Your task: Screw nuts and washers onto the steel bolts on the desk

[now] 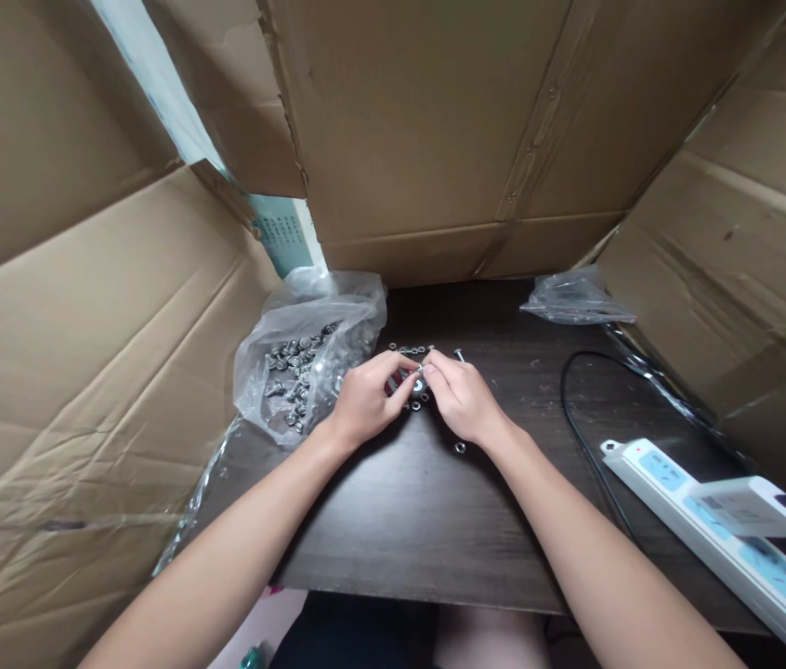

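Note:
My left hand (pixel 373 395) and my right hand (pixel 457 390) meet over the dark table, fingertips pinched together on a small metal piece (pixel 421 370), perhaps a bolt with a nut; its shape is mostly hidden by the fingers. Several loose nuts (pixel 415 405) lie beneath and around the fingertips. One nut (pixel 461 448) sits apart, just below my right hand. Behind that hand a bolt (pixel 460 355) rests on the table. Left of my left hand, a clear plastic bag (pixel 254 372) lies open with several metal bolts (pixel 302 358) inside.
Cardboard walls (pixel 421 121) enclose the back and both sides. Another clear plastic bag (pixel 574 297) lies at the back right. A white power strip (pixel 678 502) with a plugged-in adapter (pixel 748 506) is at the right, beside a black cable (pixel 567 409). The table's front edge (pixel 435 599) is near my body.

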